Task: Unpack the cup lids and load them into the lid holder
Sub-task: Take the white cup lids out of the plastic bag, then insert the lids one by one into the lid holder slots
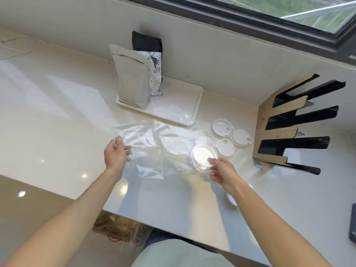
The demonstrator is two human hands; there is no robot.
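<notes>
A clear plastic bag (154, 145) lies spread on the white counter. My left hand (115, 153) pinches its left edge. My right hand (221, 173) pinches a white cup lid (202, 156) at the bag's right end, a little above the counter. Several more white lids (223, 127) lie loose on the counter just beyond, between the bag and the lid holder (289, 124). The holder is a cardboard and black rack with three slots, standing at the right against the wall. I see no lids in its slots.
A white tray (185, 105) behind the bag carries a white pouch (131, 78), a foil bag (155, 74) and a black bag (146, 43). A white round object (232, 199) shows under my right forearm. A dark device (353, 222) lies at the right edge.
</notes>
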